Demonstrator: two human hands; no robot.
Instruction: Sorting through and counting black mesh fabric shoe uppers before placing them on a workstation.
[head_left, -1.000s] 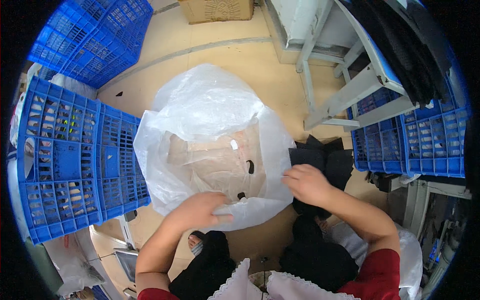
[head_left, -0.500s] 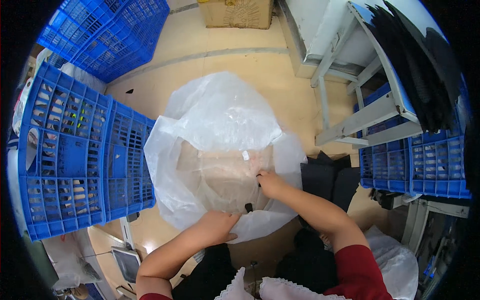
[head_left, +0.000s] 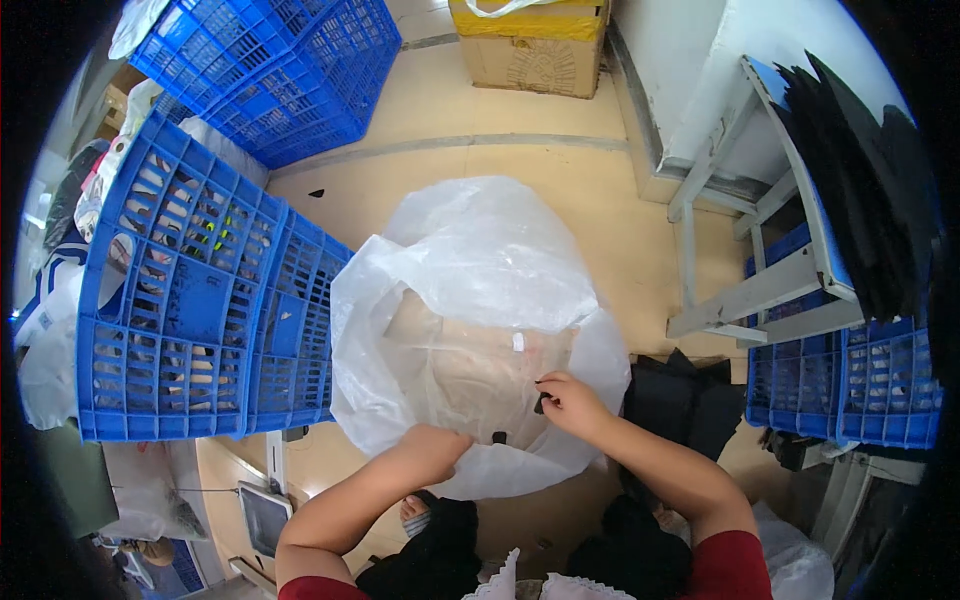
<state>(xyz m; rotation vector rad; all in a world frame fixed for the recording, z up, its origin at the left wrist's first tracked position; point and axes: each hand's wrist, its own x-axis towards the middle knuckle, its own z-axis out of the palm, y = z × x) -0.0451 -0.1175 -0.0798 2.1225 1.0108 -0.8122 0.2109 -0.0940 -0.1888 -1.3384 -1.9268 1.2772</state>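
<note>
A large translucent white plastic bag (head_left: pixel 480 225) stands wide open on the floor between my legs. My left hand (head_left: pixel 437 453) is closed at its near left rim, apparently gripping the film. Over the right part of the mouth, my right hand (head_left: pixel 572 405) pinches a small black piece (head_left: pixel 542 402); its exact kind is too small to make out. Another small black piece (head_left: pixel 499 438) lies inside near the front rim. Farther in, a small white scrap (head_left: pixel 518 342) rests against the film.
Blue plastic crates (head_left: pixel 200 290) stand close on the left, with more blue crates (head_left: pixel 270 80) behind. Flat black pieces (head_left: pixel 680 400) lie right of the bag. A white-framed stool (head_left: pixel 760 300) carries a black stack (head_left: pixel 860 200). A cardboard box (head_left: pixel 530 60) sits at the far end.
The view has shifted, so the surroundings sit lower and farther right. My right hand has drawn slightly toward me, and the black piece in its fingers now shows more clearly.
</note>
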